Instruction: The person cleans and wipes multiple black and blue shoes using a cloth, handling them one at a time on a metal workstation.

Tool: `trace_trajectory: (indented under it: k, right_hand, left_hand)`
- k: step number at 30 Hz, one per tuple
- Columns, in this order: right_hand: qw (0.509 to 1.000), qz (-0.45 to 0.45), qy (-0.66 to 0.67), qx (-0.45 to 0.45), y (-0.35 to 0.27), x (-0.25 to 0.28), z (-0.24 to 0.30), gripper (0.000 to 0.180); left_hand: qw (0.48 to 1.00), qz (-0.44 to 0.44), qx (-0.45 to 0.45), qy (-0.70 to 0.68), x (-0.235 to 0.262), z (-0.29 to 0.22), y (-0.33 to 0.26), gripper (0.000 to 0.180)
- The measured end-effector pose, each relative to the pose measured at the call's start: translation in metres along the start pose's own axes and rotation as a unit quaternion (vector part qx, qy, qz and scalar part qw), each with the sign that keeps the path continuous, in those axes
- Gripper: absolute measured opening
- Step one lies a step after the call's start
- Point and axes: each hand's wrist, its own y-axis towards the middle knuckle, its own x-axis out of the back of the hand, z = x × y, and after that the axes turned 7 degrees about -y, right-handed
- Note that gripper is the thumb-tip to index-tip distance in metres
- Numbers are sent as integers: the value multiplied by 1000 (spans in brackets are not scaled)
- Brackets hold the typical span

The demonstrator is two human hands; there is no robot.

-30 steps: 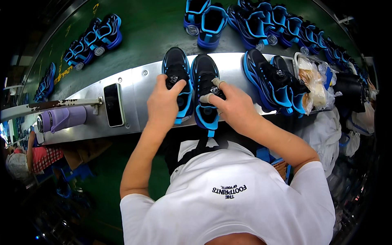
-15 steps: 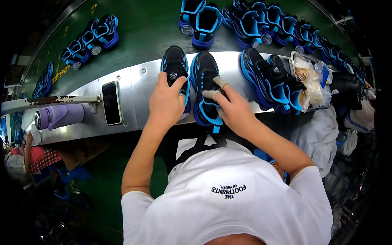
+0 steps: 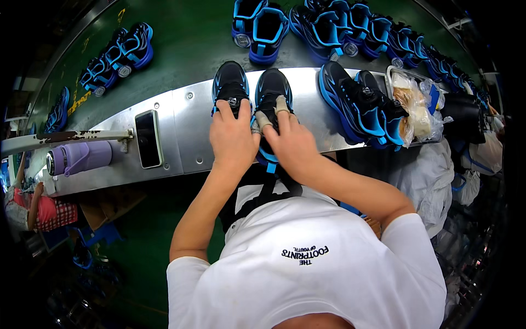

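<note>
Two black and blue sneakers stand side by side on the metal ledge in front of me, toes pointing away. My left hand [image 3: 233, 131] grips the left sneaker [image 3: 230, 80], its fingers bent over the tongue and collar, which they partly hide. Over the opening of the right sneaker [image 3: 273, 86] lies my right hand [image 3: 290, 137], gripping around the tongue; pale finger covers wrap some of its fingertips. A blue heel loop [image 3: 271, 167] shows below that hand. To the right, another matching pair of sneakers [image 3: 345, 98] rests on the ledge.
Beyond the ledge [image 3: 186, 126], a green surface [image 3: 189, 41] carries several similar sneakers [image 3: 268, 33]. Left on the ledge lie a phone [image 3: 148, 139] and a purple bottle [image 3: 82, 157], beneath a worn metal bar [image 3: 66, 137]. A tray of bagged items [image 3: 419, 104] sits at right.
The right sneaker has shifted left and straightened against the left one. My right hand has moved left with it. The sneakers on the green surface have slid slightly left.
</note>
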Motion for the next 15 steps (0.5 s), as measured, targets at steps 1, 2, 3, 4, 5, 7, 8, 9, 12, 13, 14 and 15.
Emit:
trace_trajectory:
  k: [1,2,3,4,5,7,8,9,12,13,14,15]
  right_hand:
    - [995,38,-95,-19,4,-10,7,45]
    - [997,18,-69,-8,2,-13,6,56]
    - [997,16,-70,-10,0,-9,-1,56]
    - [1000,19,19,14,-3,1,-11,61]
    - [993,22,108,38,-5,13,-20,66]
    - [968,164,188,-8,10,60,-23,59]
    - [977,128,172,9,14,60,-26,49]
    - [983,91,157,27,20,59,-29,39]
    - [980,16,195,-18,46,62,-52,23]
    - [981,16,193,-23,44,51,-59,23]
    - [957,60,285,4,42,34,-66,22]
    - [920,106,376,35,41,28,-65,21]
  left_hand:
    - [1000,6,-5,25,0,1,1,67]
    - [999,47,0,19,5,2,1,69]
    - [999,46,-2,19,11,5,0,69]
    - [997,65,-16,-37,19,9,0,67]
    - [992,84,-31,-92,28,13,1,66]
    - [982,130,41,-127,50,19,21,46]
    - [985,145,23,-87,53,24,34,39]
    - [986,158,4,-47,56,30,44,33]
    - [986,58,-49,-150,30,44,41,25]
    - [977,30,-52,-204,26,42,42,26]
    - [971,32,-75,-224,25,41,46,25]
    - [971,33,-70,-226,23,42,48,25]
